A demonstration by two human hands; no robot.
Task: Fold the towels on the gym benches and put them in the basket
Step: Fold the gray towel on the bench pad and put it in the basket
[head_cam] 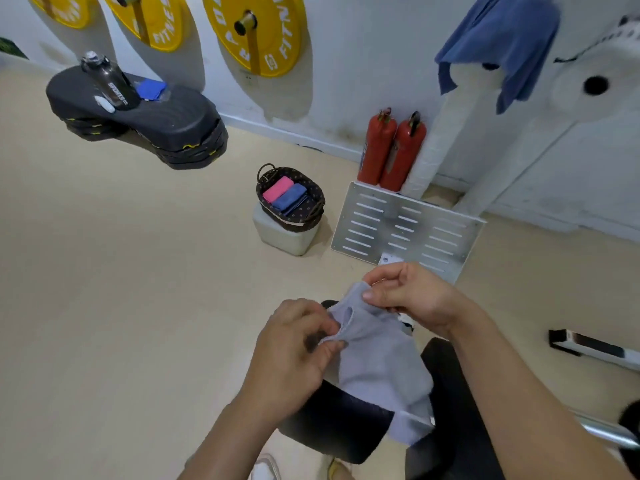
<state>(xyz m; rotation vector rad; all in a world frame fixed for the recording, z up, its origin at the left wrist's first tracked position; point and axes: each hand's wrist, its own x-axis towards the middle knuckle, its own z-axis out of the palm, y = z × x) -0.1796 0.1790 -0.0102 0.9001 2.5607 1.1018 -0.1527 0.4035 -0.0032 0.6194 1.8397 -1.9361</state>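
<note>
Gym floor (pixel 121 271) | basket (pixel 298 221): pink towel (pixel 277 189), blue towel (pixel 290 199) | left hand (pixel 294 351), right hand (pixel 412 296) pinch grey towel (pixel 381 358)

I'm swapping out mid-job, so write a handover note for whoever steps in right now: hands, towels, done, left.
Left hand and right hand each pinch the upper edge of the grey towel, which drapes onto the black bench, not yet folded.
Done: pink towel and folded blue towel lie in the basket on the white block.
Left: fold and basket the grey one; then the draped blue towel on the white post and the blue cloth on the step platform.
</note>
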